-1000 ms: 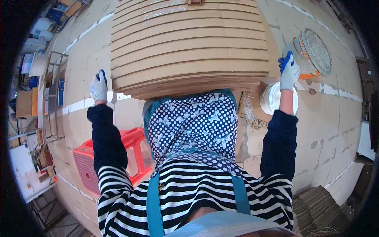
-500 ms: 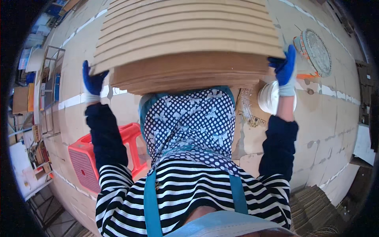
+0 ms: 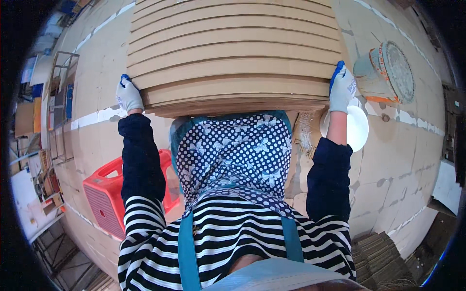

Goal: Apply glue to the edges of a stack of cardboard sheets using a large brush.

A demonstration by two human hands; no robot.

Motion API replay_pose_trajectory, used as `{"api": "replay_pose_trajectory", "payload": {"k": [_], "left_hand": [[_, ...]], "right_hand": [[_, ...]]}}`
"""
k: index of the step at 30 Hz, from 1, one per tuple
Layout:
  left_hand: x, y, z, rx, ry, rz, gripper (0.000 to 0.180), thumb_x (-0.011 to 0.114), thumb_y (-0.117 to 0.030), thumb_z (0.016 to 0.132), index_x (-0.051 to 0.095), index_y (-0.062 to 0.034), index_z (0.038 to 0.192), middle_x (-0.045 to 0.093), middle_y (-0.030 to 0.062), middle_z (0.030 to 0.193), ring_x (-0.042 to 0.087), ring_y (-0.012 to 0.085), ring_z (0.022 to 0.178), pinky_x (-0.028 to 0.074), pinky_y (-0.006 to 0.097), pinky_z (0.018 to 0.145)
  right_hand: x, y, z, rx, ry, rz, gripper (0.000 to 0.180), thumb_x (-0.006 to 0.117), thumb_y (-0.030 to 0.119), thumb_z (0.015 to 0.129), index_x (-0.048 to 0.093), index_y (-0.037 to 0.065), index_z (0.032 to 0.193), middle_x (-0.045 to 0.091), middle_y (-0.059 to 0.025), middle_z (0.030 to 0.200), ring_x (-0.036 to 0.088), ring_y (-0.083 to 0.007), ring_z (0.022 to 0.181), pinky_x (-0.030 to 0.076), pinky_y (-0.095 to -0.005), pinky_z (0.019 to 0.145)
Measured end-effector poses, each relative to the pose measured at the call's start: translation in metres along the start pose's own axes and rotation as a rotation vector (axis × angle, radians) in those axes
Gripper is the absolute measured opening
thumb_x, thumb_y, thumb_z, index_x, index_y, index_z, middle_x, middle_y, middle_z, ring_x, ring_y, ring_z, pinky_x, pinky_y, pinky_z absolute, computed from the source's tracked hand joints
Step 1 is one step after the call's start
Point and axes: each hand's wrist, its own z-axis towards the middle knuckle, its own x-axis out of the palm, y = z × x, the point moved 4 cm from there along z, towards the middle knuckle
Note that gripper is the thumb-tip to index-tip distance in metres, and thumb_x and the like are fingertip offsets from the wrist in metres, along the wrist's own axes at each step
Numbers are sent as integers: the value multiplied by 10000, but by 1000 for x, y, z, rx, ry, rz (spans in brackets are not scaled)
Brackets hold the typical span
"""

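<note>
A tall stack of flat brown cardboard sheets lies in front of me, the upper sheets fanned so that their edges form steps. My left hand, in a white glove with a blue palm, is closed on the left edge near the stack's front corner. At the opposite front corner my right hand, gloved alike, grips the right edge. Both sets of fingertips are partly hidden by the gloves and cardboard. Just under the fanned sheets, the lower stack's front edges show close to my polka-dot apron.
A red plastic stool stands at my left. Beyond my right forearm are a white bucket and a larger, stained lidded bucket. More flat cardboard is piled at the lower right. A metal frame rack stands at far left.
Both hands have gone from open, with blue palms showing, to closed on the cardboard's side edges. The fanned sheets' front edge has come down and nearer, covering most of the lower stack's front.
</note>
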Motion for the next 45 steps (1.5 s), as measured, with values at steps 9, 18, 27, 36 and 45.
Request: {"api": "replay_pose_trajectory", "payload": {"k": [9,18,27,36,45], "left_hand": [[-44,28,34,258,235,215,468,435,-431,874,644,-13,899,618,169,702,611,257,633,439,384,579],[-37,13,15,725,480,652,257,434,-240,912,560,-56,1039,567,65,601,564,155,465,457,303,430],[-13,61,10,933,-236,-348,288,476,-247,892,585,-39,1060,635,88,783,601,183,676,491,329,627],[9,19,0,61,-51,10,433,435,-369,886,630,18,885,632,192,788,590,321,724,430,406,675],[-2,10,7,177,168,108,478,421,-419,885,632,9,871,622,201,770,577,318,683,437,388,643]], "right_hand": [[-17,-57,20,277,284,446,462,403,382,896,635,-12,828,586,-194,649,570,-345,602,441,-442,597],[-61,19,-15,-494,364,-466,582,358,502,884,649,2,823,613,-221,721,592,-355,611,478,-431,588],[-23,-12,-24,97,56,519,534,350,437,901,647,-7,890,619,-228,824,626,-305,742,463,-378,656],[-1,-14,-4,35,38,-14,466,379,413,890,648,36,933,620,-211,887,602,-354,824,458,-416,712],[-14,-22,2,247,155,191,472,362,429,890,645,54,925,627,-199,867,604,-352,802,460,-440,717]]}}
